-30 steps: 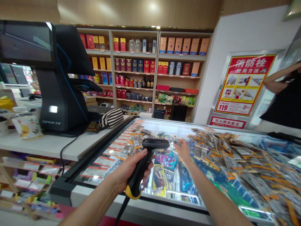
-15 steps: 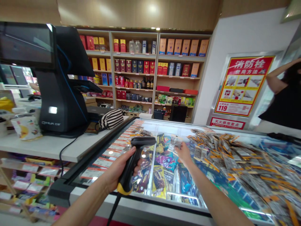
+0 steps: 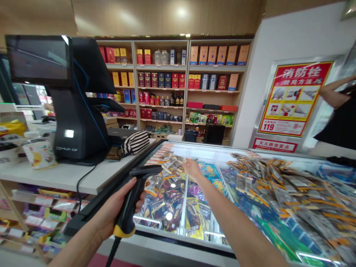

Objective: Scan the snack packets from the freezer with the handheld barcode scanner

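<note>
One scanner [image 3: 130, 207], handle wrapped by left hand [image 3: 118, 205], likely keeping its head free | right hand [image 3: 192, 168] partly curled at smaller packet pile [image 3: 171, 165], grip unclear | larger heap [image 3: 292, 196] well apart, presumably against mixing

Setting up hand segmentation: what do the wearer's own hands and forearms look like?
Left hand and right hand: no gloves; no rings visible, some fingers hidden. Left forearm and right forearm: taper toward the wrists, no sleeves, watches or bracelets in view.
</note>
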